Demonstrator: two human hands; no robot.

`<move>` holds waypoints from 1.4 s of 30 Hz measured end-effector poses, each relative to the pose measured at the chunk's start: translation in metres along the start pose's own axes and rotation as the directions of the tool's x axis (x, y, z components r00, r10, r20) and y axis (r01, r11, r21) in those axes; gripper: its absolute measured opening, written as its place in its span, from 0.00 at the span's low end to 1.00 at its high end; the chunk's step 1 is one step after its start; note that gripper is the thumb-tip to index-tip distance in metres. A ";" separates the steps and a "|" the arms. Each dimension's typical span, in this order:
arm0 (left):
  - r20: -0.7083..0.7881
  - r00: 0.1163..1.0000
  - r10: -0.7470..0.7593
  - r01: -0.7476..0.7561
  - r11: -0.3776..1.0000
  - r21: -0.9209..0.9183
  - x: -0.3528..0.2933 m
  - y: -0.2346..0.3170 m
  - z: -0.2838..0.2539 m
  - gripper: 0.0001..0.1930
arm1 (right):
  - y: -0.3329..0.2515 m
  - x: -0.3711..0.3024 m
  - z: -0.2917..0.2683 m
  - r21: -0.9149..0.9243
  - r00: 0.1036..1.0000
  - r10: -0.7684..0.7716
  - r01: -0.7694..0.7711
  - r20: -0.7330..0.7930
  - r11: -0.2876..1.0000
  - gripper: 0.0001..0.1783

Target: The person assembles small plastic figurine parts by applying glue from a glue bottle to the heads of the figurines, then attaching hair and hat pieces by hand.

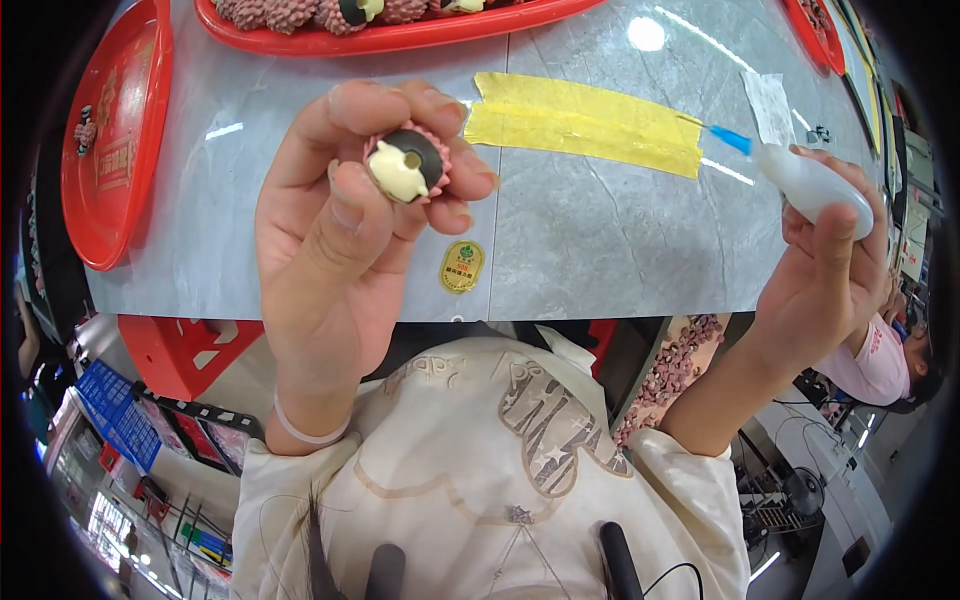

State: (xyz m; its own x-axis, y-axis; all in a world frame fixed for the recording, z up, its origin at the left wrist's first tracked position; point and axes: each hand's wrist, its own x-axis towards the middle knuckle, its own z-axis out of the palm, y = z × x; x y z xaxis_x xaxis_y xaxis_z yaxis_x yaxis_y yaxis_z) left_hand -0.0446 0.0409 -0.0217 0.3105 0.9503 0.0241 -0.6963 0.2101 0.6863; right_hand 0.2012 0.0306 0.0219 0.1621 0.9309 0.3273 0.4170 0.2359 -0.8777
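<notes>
Pinched in the fingers of my left hand (325, 235) is a small toy piece (400, 172), with a cream front, a black band and a pink spiky back. I hold it above the grey table, and a hole shows in its dark part. Off to the right, my right hand (825, 265) is wrapped around a white squeeze glue bottle (815, 190). Its blue needle tip (732, 138) points left, over the end of a yellow tape strip (590, 122) stuck to the table. Bottle and toy piece are well apart.
At the far edge a red tray (400, 42) bears several similar pink pieces. Another red tray (112, 200) at the left has one small piece. A gold oval sticker (462, 267) and a white paper (770, 108) are on the table. Pink parts (672, 372) lie below its near edge.
</notes>
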 end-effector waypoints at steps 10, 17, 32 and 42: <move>-0.005 0.997 -0.079 0.079 0.995 0.061 -0.005 -0.003 0.013 0.15 | 0.012 -0.022 -0.006 0.467 0.896 0.444 -0.397 0.008 0.790 0.20; -0.012 0.994 -0.110 0.110 0.991 0.081 -0.009 -0.009 0.023 0.18 | 0.017 -0.030 -0.012 0.537 0.877 0.468 -0.446 0.105 0.716 0.19; 0.043 0.995 -0.095 0.098 0.993 -0.066 -0.015 -0.018 0.024 0.16 | 0.006 -0.026 -0.001 0.337 0.960 0.262 -0.280 0.099 0.899 0.20; 0.030 0.999 -0.028 0.029 0.999 -0.035 -0.016 -0.017 0.026 0.14 | 0.013 -0.021 0.003 0.044 0.987 0.147 -0.145 -0.059 0.988 0.17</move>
State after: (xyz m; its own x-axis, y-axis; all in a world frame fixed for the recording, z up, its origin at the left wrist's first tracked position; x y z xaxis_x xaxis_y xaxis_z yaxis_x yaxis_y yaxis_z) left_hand -0.0207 0.0160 -0.0151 0.3490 0.9367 0.0272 -0.7095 0.2452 0.6607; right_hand 0.2007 0.0151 0.0026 0.2742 0.9374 0.2146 0.3493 0.1108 -0.9304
